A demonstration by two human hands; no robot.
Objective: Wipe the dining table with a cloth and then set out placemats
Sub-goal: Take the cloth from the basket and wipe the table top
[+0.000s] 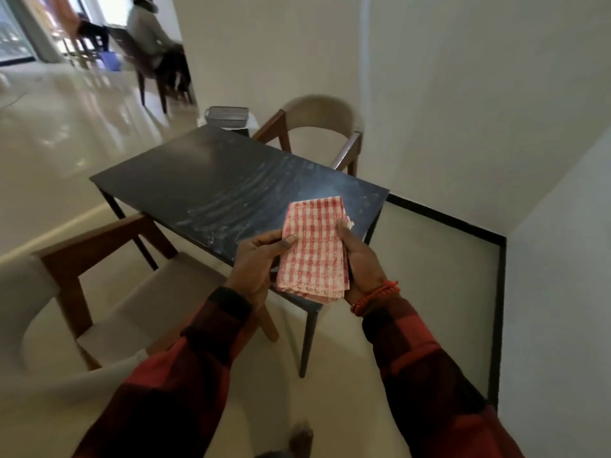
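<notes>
Cloth: red-and-white checked cotton cloth (314,249), folded into a flat oblong of several layers, is held in the air above the near corner of the table, between both hands.
Left hand: left hand (256,264) pinches the cloth's left edge, thumb pressed on top, fingers tucked underneath.
Right hand: right hand (362,259), with an orange beaded bracelet (375,296) at the wrist, cradles the right edge, fingers curled around and under the fold.
Table: dark rectangular stone-look table (211,180) carries pale curved smears across its right half, so the wiping looks unfinished; no placemats are visible.
Handling: the cloth appears light, soft and limp; it will likely sag or fall open if gripped by one corner, and should not slip or break.
Best hold: flat palm over the middle of the folded pad, fingers spread to press it to the table, seems the surest way to wipe.
Surroundings: two beige upholstered wooden-armed chairs, one nearby (109,305) and one opposite (320,127), flank the table; a grey lidded box (227,114) sits beyond the far end.
</notes>
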